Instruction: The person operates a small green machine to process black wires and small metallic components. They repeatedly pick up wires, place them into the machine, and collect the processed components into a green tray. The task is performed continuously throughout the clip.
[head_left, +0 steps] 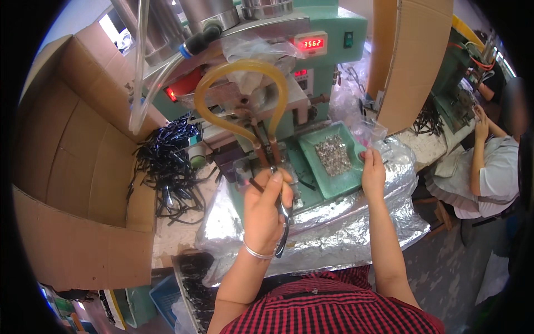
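Note:
My left hand (268, 203) is closed around a dark, glossy eyeglass frame (285, 225). One curved arm of it hangs down beside my wrist, and another dark tip sticks out to the left of my fingers. The fingertips are just below two copper-coloured electrodes (267, 153) of a green bench machine (339, 28), and they hide the part of the frame there. At the right rim of a green tray (339, 186) is my right hand (374, 173), its fingers drawn together; whatever they pinch is too small to make out. Small metal pieces (334, 156) are heaped in the tray.
A pile of dark eyeglass parts (167, 167) lies left of the machine, beside a large open cardboard box (67, 161). Crinkled silver foil (317, 239) covers the table's front. A thick yellow hose (283, 94) loops above the electrodes. At the right, another person (489, 167) works.

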`<state>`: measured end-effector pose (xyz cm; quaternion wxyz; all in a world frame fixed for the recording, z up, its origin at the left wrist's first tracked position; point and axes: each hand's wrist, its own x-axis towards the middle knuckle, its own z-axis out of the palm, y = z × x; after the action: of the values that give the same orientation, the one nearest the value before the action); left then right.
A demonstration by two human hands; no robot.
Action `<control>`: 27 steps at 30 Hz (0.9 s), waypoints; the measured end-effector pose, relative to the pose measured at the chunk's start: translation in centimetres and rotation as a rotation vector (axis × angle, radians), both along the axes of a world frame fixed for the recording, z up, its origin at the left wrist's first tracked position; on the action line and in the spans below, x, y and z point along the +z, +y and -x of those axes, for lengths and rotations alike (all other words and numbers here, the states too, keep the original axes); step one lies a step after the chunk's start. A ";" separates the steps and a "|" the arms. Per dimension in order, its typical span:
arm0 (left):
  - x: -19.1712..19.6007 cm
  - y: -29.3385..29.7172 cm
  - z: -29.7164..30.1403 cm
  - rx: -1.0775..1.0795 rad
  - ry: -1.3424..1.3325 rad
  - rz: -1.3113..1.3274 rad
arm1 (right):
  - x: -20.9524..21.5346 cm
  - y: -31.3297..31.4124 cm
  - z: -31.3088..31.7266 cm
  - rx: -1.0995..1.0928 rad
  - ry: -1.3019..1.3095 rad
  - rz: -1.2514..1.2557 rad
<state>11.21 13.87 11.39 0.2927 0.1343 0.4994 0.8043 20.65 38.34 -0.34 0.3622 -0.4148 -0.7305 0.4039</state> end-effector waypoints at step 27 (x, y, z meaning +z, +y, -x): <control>0.2 0.1 -0.2 0.038 0.024 0.025 | 0.0 0.0 0.0 0.009 0.002 0.014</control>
<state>11.42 13.95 11.57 0.2731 0.1310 0.5154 0.8016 20.62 38.30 -0.39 0.3581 -0.4135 -0.7292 0.4112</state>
